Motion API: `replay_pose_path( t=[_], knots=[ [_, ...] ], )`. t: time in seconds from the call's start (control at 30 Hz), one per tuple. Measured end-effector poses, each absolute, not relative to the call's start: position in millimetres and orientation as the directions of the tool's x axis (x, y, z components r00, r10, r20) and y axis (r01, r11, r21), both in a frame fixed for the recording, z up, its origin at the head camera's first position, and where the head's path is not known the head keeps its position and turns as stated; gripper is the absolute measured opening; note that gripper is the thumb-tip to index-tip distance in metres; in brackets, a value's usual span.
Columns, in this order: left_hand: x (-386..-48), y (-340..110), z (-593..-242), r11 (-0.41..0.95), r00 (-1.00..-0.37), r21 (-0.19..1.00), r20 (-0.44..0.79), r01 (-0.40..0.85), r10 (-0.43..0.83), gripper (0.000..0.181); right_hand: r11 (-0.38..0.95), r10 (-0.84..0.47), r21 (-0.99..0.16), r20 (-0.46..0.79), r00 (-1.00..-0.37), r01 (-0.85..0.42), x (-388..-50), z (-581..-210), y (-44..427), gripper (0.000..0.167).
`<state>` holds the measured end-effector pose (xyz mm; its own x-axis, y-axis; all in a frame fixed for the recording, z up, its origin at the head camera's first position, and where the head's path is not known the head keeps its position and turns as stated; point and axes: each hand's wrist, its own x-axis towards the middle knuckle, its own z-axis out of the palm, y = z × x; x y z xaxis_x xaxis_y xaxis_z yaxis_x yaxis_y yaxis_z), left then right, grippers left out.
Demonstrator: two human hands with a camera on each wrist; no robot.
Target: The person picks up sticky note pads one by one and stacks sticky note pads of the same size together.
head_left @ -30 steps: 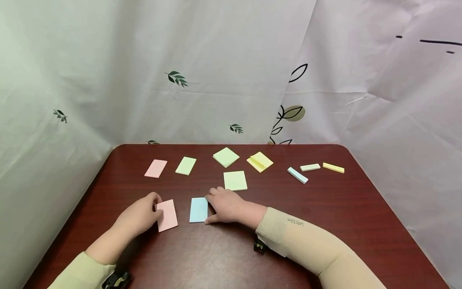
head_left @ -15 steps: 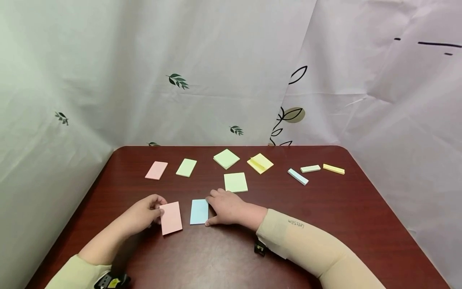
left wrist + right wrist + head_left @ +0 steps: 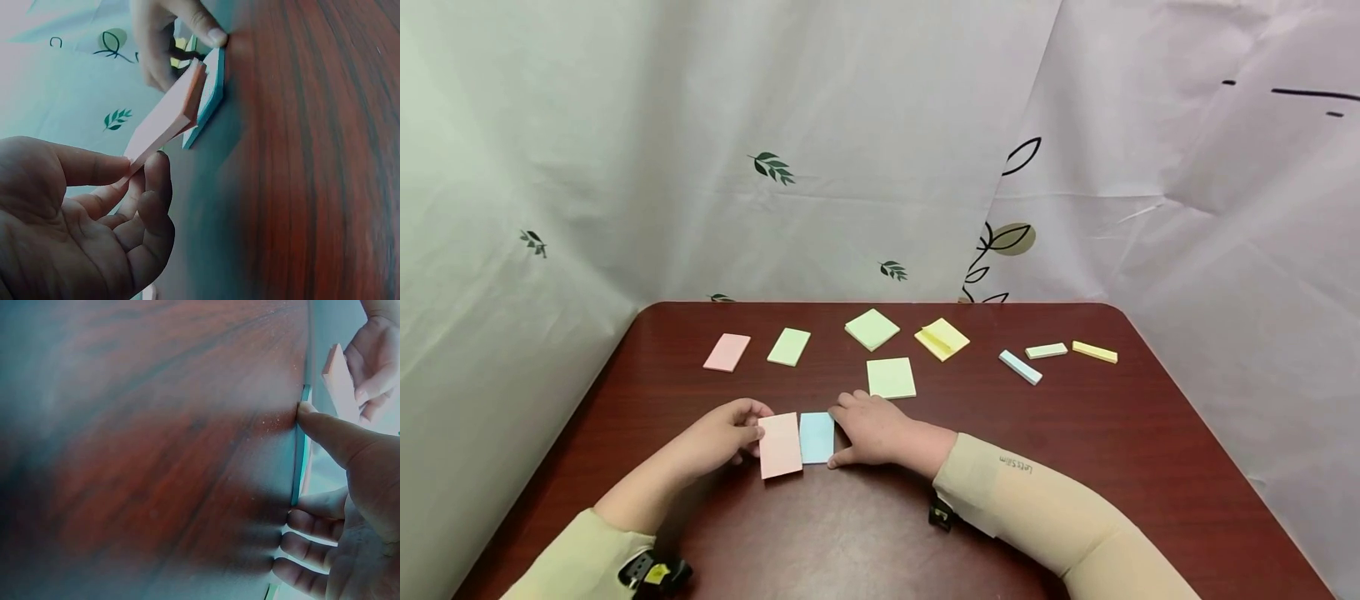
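Where your forearms reach in, the surface is one dark reddish-brown, wood-grained table [image 3: 880,542], glossy near you, its far corners rounded. Room: pale grey-white fabric curtains [image 3: 880,92] behind and to both sides, printed with green leaf sprigs and black line drawings.

Along the far part of the table, left to right, you have: one pink rectangular paper pad [image 3: 727,352]; one pale green rectangular paper pad [image 3: 789,347]; two pale green square paper pads [image 3: 872,329], the nearer one just beyond your right fingers; one yellow square paper pad [image 3: 951,342] with a folded sheet on top; three narrow paper strips [image 3: 1020,367], blue, pale green and yellow.

Your left hand [image 3: 730,433]: thumb and fingers narrowed, pinching the left edge of a lighter pink rectangular paper pad [image 3: 780,446], which is raised and tilted. Your right hand [image 3: 874,429]: thumb and forefinger spread along a light blue rectangular paper pad [image 3: 817,437], holding it by its right-hand corners, flat on the table. The two lie side by side; whether they touch, you cannot tell.
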<state>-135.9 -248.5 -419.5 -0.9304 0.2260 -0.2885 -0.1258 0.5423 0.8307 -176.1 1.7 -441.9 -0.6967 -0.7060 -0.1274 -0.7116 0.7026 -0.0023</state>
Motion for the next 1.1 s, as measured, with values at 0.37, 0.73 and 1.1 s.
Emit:
replay_pose_path(
  t=[0.37,0.73,1.1],
  knots=[
    [-150.2,-225.0,-432.9,0.577,-0.939,0.807,-0.284,-0.126,0.192,0.026,0.708,-0.699,-0.003,-0.139,-0.701,-0.706,-175.9,-441.0,0.7,0.074],
    [-158.9,-209.0,-439.8,0.735,-0.960,0.678,-0.216,-0.015,0.181,0.033,0.710,-0.699,-0.012,-0.129,-0.703,-0.704,-177.0,-444.5,0.6,0.073],
    [-160.3,-198.0,-436.7,0.851,-0.969,0.522,-0.168,0.068,0.180,0.033,0.716,-0.693,-0.010,-0.130,-0.709,-0.698,-178.4,-445.7,0.8,0.076]
  ],
)
